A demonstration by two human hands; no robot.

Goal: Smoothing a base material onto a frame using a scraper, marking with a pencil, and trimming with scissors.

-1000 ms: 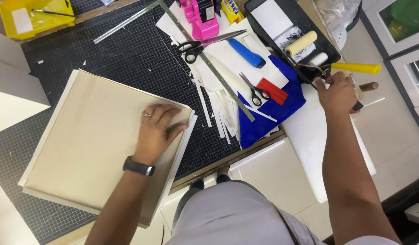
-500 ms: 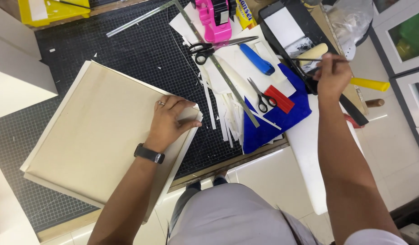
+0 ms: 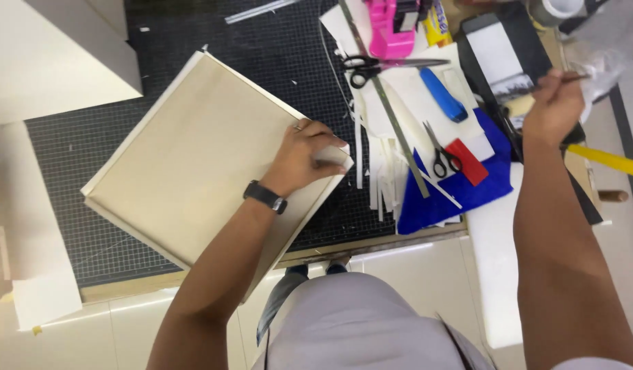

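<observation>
Cream-coloured board (image 3: 193, 157) lay tilted on the black cutting mat (image 3: 213, 48), right in front of the person. Its long side ran from near the body, on the right, up and away to the left. The left hand (image 3: 306, 154) pressed down flat on the board's right corner, fingers together and bent a little. It was the hand nearer to the board. A dark watch (image 3: 265, 196) sat on that wrist.

Just to the right of the board lay a pile of white paper strips (image 3: 374, 171) and a blue cloth (image 3: 460, 185). On these rested small scissors (image 3: 439, 154), a red flat block (image 3: 467, 162), a long metal ruler (image 3: 391, 116) and a blue knife handle (image 3: 443, 96). Bigger scissors with black handles (image 3: 371, 67) lay a bit farther off.

Farther still, on the right, the right hand (image 3: 552, 109) was pinched shut on a thin brush handle (image 3: 570, 81). It was over a black tray (image 3: 494, 62) with a white sheet in it, well apart from the board. A yellow stick (image 3: 607, 161) lay beside the tray.

At the far edge stood a bright pink tape holder (image 3: 391, 27) and a small yellow package (image 3: 437, 20) next to it. A big pale box (image 3: 56, 55) sat at the far left.
</observation>
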